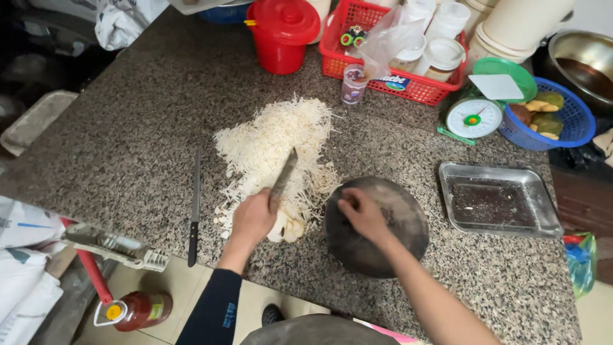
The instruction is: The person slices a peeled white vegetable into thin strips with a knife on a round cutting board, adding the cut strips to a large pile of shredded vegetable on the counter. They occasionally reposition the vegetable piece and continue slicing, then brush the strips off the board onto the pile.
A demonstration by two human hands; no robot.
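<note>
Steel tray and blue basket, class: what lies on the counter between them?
In the head view, only bare granite counter separates the steel tray from the blue basket; the green scale stands just left of that gap.

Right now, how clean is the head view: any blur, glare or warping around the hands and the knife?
Head view: the knife in the left hand is smeared by motion blur; the right hand on the dark round pan is slightly soft; mild glare on the steel tray; counter edges bow from wide-angle distortion.
</note>
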